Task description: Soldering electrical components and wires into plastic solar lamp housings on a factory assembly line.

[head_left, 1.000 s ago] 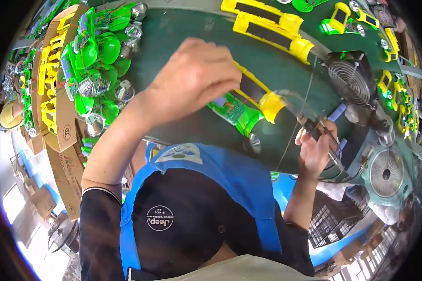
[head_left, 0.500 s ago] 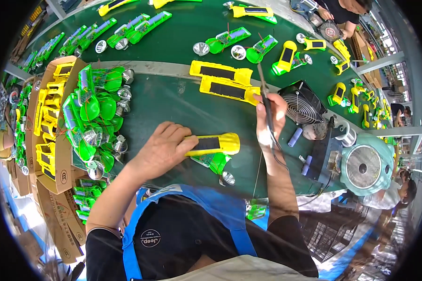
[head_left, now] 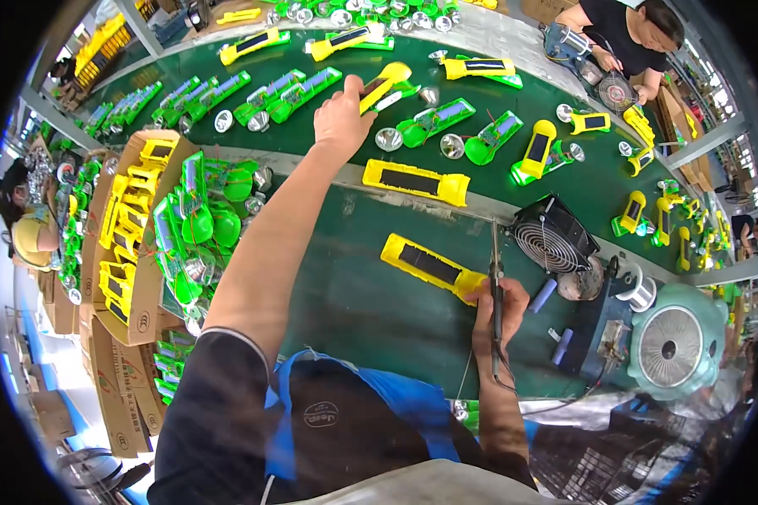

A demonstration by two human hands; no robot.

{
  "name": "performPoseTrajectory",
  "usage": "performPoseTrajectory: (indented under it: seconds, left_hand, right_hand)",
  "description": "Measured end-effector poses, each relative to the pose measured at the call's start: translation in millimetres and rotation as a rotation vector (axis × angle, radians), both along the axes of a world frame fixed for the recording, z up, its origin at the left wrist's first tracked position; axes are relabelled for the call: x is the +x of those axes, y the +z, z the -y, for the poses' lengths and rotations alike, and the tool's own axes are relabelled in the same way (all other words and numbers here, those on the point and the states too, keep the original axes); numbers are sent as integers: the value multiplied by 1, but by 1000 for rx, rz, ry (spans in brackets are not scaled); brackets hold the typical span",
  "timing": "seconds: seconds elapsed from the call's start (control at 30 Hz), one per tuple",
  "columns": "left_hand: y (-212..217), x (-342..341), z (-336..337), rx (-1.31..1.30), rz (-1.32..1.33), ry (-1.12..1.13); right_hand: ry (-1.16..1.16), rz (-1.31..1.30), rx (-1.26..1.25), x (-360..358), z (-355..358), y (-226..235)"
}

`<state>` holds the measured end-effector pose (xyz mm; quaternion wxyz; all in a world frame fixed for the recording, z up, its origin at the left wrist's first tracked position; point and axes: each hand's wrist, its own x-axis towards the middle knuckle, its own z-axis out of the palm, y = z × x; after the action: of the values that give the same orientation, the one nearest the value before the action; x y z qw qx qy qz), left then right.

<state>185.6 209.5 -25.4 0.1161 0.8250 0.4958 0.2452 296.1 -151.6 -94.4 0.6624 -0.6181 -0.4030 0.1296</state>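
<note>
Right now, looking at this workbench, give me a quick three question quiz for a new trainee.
1. True or false: the left hand is reaching out to a yellow flashlight on the far belt.
2. What does the right hand hold? A) soldering iron B) scissors C) tape roll
3. Fill in: the right hand's fingers touch a yellow ____ on the green mat.

Key: 1 true; 2 A, the soldering iron; 3 casing.

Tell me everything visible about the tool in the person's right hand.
The soldering iron is a thin, dark, pen-like rod with a slim metal tip. The right hand grips its lower part and holds it nearly upright, tip pointing away from the person. A thin cord runs from its lower end. It stands over the green table, beside a yellow flashlight.
</note>
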Motion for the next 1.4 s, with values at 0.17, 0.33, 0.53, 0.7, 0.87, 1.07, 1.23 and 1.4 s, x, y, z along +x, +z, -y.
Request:
performPoseTrajectory:
  seconds: [0.17,0.33,0.53,0.7,0.87,1.07,1.23,1.4]
  left_hand:
    - [8,47,-13,243,-132,-103]
    - [19,154,26,233,28,-692]
    - [-3,205,57,-170,-198,-586]
    - [65,105,107,-57,128,-711]
    - [55,-84,187,-261,166,-487]
    - [-4,-154,247,-901,489,-335]
    - [9,-144,242,-1154,700,-403]
    - [22,-145,203,-67,185,-790]
  right_hand:
    - [-41,101,-43,6,3,10]
    - [-20,-35,18,6,-1,3]
    - [-12,-79,80,0,-6,-4]
    - [-76,28,97,4,-1,-11]
    - [17,137,27,12,-5,-8]
    - [122,46,-74,4,-36,26]
    - [53,238,-136,2,-19,61]
    - [-119,181,168,-3,58,61]
